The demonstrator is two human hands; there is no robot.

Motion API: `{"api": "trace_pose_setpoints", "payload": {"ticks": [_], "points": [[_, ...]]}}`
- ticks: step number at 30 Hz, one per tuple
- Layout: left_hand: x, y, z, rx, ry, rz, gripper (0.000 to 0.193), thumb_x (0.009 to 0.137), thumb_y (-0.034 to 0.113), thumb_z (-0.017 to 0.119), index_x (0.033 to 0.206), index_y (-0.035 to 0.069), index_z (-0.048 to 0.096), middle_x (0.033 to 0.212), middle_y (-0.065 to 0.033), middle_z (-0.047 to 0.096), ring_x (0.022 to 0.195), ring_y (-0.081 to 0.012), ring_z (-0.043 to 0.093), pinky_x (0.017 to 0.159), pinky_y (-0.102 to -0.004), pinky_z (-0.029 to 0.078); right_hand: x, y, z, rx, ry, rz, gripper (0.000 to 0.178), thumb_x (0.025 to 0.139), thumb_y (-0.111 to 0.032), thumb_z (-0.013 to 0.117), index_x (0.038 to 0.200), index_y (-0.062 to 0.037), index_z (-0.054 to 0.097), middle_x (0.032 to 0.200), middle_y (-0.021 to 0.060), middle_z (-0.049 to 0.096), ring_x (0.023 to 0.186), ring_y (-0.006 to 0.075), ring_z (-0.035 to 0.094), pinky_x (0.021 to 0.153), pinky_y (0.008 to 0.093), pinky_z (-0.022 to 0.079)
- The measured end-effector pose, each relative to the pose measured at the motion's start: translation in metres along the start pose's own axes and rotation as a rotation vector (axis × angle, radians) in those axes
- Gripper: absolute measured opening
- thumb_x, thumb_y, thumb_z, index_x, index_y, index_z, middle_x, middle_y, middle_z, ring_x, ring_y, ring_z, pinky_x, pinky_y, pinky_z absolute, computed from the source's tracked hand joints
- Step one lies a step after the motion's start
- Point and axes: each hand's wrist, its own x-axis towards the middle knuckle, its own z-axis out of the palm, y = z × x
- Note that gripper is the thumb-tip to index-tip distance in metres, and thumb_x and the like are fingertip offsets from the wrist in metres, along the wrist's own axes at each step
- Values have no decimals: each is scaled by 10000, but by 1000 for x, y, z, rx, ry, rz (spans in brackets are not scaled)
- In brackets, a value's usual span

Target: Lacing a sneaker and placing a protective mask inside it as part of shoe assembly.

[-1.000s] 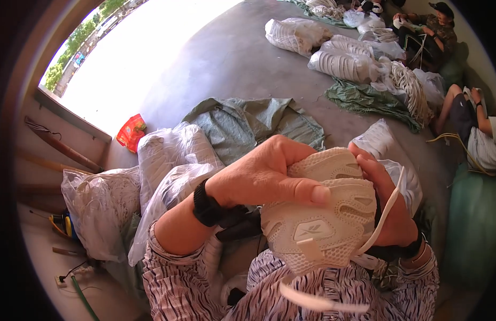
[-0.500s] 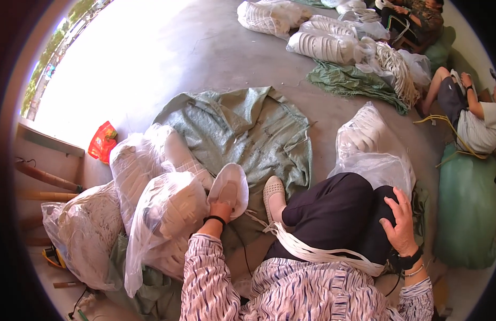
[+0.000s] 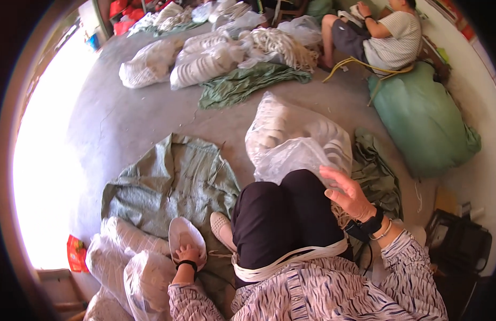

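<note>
My left hand (image 3: 188, 254) is at the near end of a white, oval, shoe-shaped piece (image 3: 179, 230) with a beige inner part. Its fingers lie over the piece's edge, and the thumb's grip is hard to see. Clear plastic bags (image 3: 146, 278) of pale goods stand close beside this hand on the left. My right hand (image 3: 345, 195) is raised by my right knee with its fingers apart and nothing in them. Across my lap runs a bundle of white cords or strips (image 3: 291, 259). Just beyond my knees stands a clear bag (image 3: 296, 131) of pale, curved pieces.
A green woven sheet (image 3: 168, 184) lies on the floor ahead left. At the far right a seated person (image 3: 395, 37) handles something pale near a large green sack (image 3: 424, 125). More filled bags (image 3: 205, 59) lie at the back. A black case (image 3: 459, 241) stands at right.
The view has swung to the right, bringing the green sack and black case further in. My right hand has lifted forward off the knee. My left hand stays at the white piece.
</note>
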Motion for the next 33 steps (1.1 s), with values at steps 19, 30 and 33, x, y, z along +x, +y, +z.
{"api": "trace_pose_setpoints", "payload": {"ticks": [19, 30, 33], "points": [[-207, 153, -201, -393, 783, 459, 817, 700, 191, 684, 1410, 41, 309, 1438, -196, 312, 1320, -360, 272, 1096, -461, 194, -16, 170, 24, -139, -420, 94, 660, 771, -338, 687, 1325, -75, 442, 1222, 193, 537, 1020, 363, 570, 886, 393, 457], [-189, 171, -200, -342, 826, 515, 794, 745, 219, 672, 1415, 28, 290, 1439, -206, 300, 1296, -387, 288, 1080, -480, 196, -60, 165, -154, -914, -5, 660, 351, 754, -178, 666, 1047, 8, 618, 935, 161, 639, 903, 333, 607, 753, 443, 480], [-194, 174, -197, -314, 866, 441, 781, 768, 229, 656, 1418, 22, 277, 1447, -215, 281, 1298, -395, 280, 1080, -484, 195, -63, 173, -88, -215, -714, 350, 273, 797, -188, 619, 994, -3, 658, 855, 130, 677, 744, 236, 645, 661, 373, 502]]}}
